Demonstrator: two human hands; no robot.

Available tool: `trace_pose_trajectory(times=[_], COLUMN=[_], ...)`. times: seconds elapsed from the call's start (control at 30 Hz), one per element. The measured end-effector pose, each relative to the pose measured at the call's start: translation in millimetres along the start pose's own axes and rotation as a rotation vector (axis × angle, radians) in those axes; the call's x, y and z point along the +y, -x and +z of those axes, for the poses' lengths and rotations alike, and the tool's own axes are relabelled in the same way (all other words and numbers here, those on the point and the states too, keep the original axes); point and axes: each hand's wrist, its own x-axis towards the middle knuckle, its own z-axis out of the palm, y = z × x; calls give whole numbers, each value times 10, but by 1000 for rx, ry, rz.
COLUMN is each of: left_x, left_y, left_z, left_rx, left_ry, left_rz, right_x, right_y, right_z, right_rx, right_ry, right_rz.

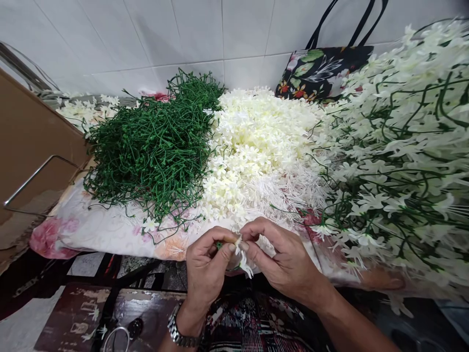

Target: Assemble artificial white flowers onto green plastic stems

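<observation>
Both my hands meet at the table's front edge over a white artificial flower (245, 264). My left hand (205, 266) is closed, thumb and forefinger pinching it from the left; a bit of green stem shows inside the curled fingers. From the right, my right hand (284, 256) pinches the same flower with thumb and forefinger. The fingertips hide its centre. Just beyond lies a heap of loose white blossoms (256, 132), with a bundle of thin white stamens (289, 188) at its near right side. Left of it is a pile of green plastic stems (154, 146).
Assembled white flower sprays (410, 186) are stacked high on the right. A black floral bag (322, 73) leans by the tiled wall (198, 34). At the left stands a cardboard box (32, 127). A flowered cloth (110, 230) covers the table; a dark wooden surface (146, 308) sits below.
</observation>
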Motion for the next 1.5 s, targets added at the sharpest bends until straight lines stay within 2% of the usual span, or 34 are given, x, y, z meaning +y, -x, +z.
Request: trace_pose_trajectory(times=[0.13, 0.27, 0.4, 0.53, 0.67, 0.93, 1.03, 1.13, 1.27, 1.4, 1.5], left_x=[15, 18, -6, 0, 14, 5, 17, 17, 17, 61, 90], left_y=[-15, -8, 12, 29, 30, 59, 61, 55, 45, 55, 76], left_z=[3, -2, -39, -86, -87, -5, 12, -8, -46, -39, -19], left_rx=[70, 92, 36, -56, -90, -28, -39, -112, -175, -203, -201], left_ry=[235, 306, 267, 206, 183, 64, 22, 23, 23, -145, -230], left_rz=[-109, -136, -97, -60, -30, 75, 30, 0, 71, 113, 81], right_x=[-18, -21, -19, -12, 1, -5, 19, 51, 88, 96, 97], right_y=[-32, -48, -37, -30, -29, -9, 8, 29, 46, 19, -18], right_z=[-22, -7, 7, -21, -35, 33, 52, 41, -15, -110, -190], right_rx=[-40, -58, -69, -135, -153, -47, 11, 37, 42, 35, 23], right_ry=[25, 92, 95, -25, 9, 165, 178, 156, 60, -13, -58], right_rz=[-74, -155, -181, -73, -40, -145, -156, -103, 29, 63, 63])
